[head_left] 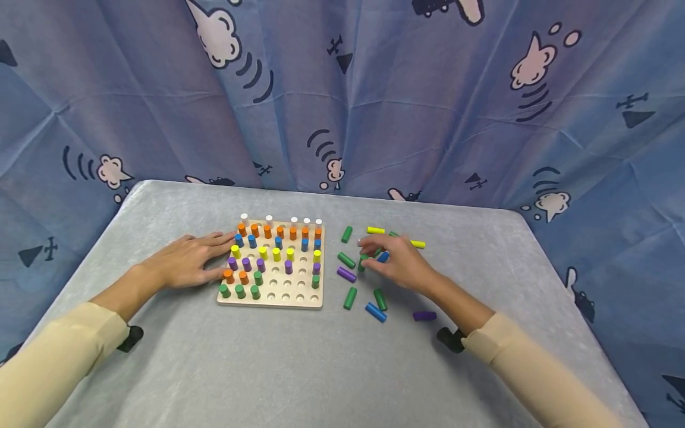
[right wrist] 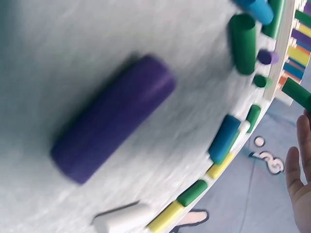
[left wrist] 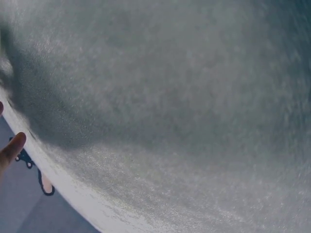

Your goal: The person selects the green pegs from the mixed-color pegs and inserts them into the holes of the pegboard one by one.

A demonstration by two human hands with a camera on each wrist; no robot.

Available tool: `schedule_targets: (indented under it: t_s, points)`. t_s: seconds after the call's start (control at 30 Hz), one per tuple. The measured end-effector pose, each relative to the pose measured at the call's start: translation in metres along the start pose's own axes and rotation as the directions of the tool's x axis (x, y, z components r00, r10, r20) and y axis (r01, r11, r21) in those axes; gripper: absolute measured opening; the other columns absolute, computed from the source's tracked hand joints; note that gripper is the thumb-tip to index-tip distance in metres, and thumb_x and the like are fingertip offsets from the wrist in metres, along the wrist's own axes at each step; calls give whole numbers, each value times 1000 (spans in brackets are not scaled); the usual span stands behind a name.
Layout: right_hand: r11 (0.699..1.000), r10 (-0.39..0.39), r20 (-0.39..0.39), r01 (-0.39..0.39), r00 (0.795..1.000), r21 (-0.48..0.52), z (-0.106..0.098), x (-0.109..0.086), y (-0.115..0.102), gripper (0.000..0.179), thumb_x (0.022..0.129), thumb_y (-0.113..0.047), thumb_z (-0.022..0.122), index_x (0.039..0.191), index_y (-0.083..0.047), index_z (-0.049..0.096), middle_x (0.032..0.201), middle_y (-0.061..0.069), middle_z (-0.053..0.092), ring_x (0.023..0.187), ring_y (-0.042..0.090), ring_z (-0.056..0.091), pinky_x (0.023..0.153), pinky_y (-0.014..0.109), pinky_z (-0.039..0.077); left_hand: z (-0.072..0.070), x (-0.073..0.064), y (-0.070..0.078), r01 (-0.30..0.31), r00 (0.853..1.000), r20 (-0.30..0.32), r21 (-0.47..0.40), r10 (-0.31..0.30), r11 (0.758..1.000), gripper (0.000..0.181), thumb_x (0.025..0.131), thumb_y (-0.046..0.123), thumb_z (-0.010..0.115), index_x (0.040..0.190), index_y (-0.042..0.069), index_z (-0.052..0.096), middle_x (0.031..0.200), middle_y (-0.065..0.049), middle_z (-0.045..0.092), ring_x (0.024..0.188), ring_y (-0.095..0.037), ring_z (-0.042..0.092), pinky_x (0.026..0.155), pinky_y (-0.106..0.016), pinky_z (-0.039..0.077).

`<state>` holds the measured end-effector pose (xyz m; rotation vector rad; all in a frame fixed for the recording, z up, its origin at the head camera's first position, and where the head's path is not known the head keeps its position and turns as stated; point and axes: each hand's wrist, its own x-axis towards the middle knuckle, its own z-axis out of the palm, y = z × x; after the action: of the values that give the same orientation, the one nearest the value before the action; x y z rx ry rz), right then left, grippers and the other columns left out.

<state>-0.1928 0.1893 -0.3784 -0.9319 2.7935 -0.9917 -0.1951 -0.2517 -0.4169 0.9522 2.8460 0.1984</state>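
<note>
Pinching a green peg [head_left: 363, 263] between thumb and fingertips, the right hand [head_left: 401, 261] leans in over the loose pegs, to the right of the wooden pegboard [head_left: 307, 290]. From where I stand, the peg looks like painted wood: light, stiff, not easily broken, though its smooth round side might roll or twist if the pinch were slack. I'd judge the best hold to be on the upper part of the barrel, thumb opposite the index finger, leaving the lower end free; the right wrist view shows a good length of it sticking out past the fingers.

That right hand is bent at the knuckles, palm turned down and toward the board, its forearm reaching in from the near right. Just below its palm lies a blue peg [head_left: 383, 257]; nearer the body than its fingers is another blue peg [head_left: 376, 312], and beneath the forearm, close to the wrist, a dark purple peg [head_left: 424, 316].

Across the board, the left hand [head_left: 187, 260] lies low and flat, fingers stretched out, tips against the board's left edge, thumb apart from them, as if steadying it. How hard it presses, I can't tell.
</note>
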Motion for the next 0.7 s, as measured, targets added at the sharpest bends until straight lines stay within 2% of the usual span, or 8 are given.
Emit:
schedule_targets:
  t_s: [0.43,0.7]
  points:
    - [997,-80,44,79,996,20,18,8,-29,36,84,-8,80,118,-9,69,100,-1,74,92,14,67,89,44,54,0,0,-1,1,1000,-8,-10,-1,1000,68,100,48,52,152,6,40,160,-11,32,142,-39,36,101,-65,38]
    - [993,-108,88,104,990,50,32,10,-41,36,86,-10,79,119,-4,68,100,-2,73,92,10,67,87,40,56,0,0,0,7,1000,-6,-11,-7,1000,68,100,48,53,152,6,40,160,-11,31,142,-39,36,101,-64,38]
